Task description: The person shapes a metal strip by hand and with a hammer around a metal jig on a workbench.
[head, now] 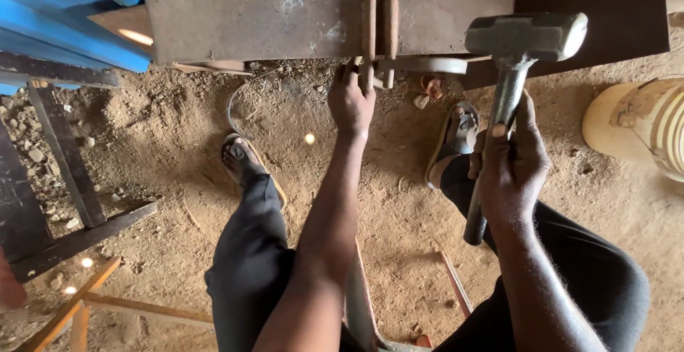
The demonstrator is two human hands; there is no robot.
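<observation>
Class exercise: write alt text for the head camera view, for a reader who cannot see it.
Seen from above, a seated person's right hand raises a heavy hammer while the left hand steadies a metal piece at the edge of a rusty steel plate. Sandalled feet rest on sandy ground.

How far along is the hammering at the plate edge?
Done: flat steel strip sits in the twin upright lugs on the rusty steel plate. In hand: left hand steadies it; right hand holds the steel sledgehammer raised. Left: no blow is landing yet.
</observation>
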